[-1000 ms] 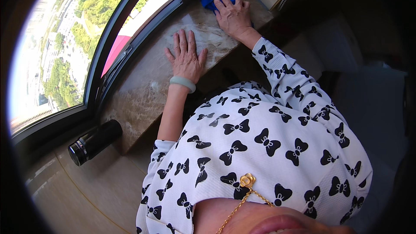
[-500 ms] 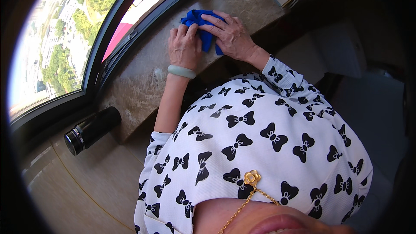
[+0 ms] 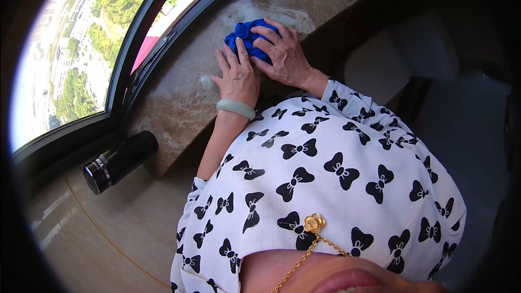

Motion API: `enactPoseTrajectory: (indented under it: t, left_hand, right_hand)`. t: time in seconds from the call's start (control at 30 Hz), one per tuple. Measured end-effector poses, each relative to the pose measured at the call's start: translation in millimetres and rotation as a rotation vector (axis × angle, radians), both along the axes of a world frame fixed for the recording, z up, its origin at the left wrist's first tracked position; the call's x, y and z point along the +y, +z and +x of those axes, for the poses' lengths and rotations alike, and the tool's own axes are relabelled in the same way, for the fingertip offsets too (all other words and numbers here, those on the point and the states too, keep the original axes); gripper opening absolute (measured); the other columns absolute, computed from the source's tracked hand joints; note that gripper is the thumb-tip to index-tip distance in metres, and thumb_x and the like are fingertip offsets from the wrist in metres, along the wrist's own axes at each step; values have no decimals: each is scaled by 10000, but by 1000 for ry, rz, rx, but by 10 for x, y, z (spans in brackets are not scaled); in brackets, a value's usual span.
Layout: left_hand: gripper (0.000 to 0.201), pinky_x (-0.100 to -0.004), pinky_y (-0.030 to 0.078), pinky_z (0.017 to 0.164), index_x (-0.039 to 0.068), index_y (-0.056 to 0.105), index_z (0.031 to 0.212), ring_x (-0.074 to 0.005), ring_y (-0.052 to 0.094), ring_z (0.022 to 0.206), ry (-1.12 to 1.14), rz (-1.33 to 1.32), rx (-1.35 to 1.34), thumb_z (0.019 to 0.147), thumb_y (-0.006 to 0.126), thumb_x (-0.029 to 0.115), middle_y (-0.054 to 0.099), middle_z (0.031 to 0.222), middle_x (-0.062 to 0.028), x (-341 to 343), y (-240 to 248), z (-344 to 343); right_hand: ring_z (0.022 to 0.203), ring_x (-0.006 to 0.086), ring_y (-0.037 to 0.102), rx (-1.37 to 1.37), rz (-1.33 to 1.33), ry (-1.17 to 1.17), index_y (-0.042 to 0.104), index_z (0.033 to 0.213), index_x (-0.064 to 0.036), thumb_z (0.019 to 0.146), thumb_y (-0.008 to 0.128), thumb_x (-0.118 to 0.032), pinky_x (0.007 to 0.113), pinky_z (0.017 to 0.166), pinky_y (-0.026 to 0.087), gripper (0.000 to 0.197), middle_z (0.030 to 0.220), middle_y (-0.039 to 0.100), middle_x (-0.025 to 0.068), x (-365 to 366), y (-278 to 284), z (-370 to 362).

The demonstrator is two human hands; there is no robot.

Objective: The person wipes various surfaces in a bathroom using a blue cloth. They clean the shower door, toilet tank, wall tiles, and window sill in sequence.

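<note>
A crumpled blue cloth (image 3: pixel 245 37) lies on a brown marble window sill (image 3: pixel 184 92). My right hand (image 3: pixel 283 54) is closed over the cloth and presses it onto the stone. My left hand (image 3: pixel 237 76) lies flat on the sill just beside it, fingers spread, fingertips touching the cloth's near edge. A pale green bangle (image 3: pixel 235 108) sits on my left wrist. A whitish wet smear (image 3: pixel 271 13) marks the stone beyond the cloth.
A black cylindrical flask (image 3: pixel 119 161) lies on its side on the lower ledge at the left end of the sill. A dark-framed window (image 3: pixel 127 59) runs along the sill's far edge, with trees and roofs outside. A grey seat (image 3: pixel 391 59) stands to the right.
My right hand has dragged the blue cloth along the sill from the far end toward me. My left hand stayed flat on the stone, and now the cloth touches it.
</note>
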State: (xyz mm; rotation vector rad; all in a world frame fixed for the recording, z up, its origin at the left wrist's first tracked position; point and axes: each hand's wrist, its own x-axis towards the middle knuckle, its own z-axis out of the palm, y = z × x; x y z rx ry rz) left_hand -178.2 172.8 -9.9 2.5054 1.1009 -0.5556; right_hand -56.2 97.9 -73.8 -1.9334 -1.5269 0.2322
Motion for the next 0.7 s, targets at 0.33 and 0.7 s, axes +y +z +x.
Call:
enactPoseTrajectory:
  t: [0.33, 0.7]
  left_hand:
    - [997, -705, 392, 907, 60, 181, 1505, -414, 269, 1392, -45, 65, 28, 760, 776, 352, 281, 1510, -203, 118, -190, 250]
    - [855, -667, 430, 875, 39, 367, 1437, -369, 295, 1383, -115, 170, 29, 784, 717, 466, 339, 1497, -175, 117, -326, 340]
  right_hand:
    - [1161, 312, 479, -299, 112, -448, 603, 1131, -114, 786, 600, -152, 477, 968, 386, 348, 1212, 558, 86, -43, -592, 1540]
    - [1321, 288, 391, -211, -13, -16, 640, 1240, -212, 877, 610, -423, 478, 1098, 298, 421, 1393, 492, 60, 383, -503, 510]
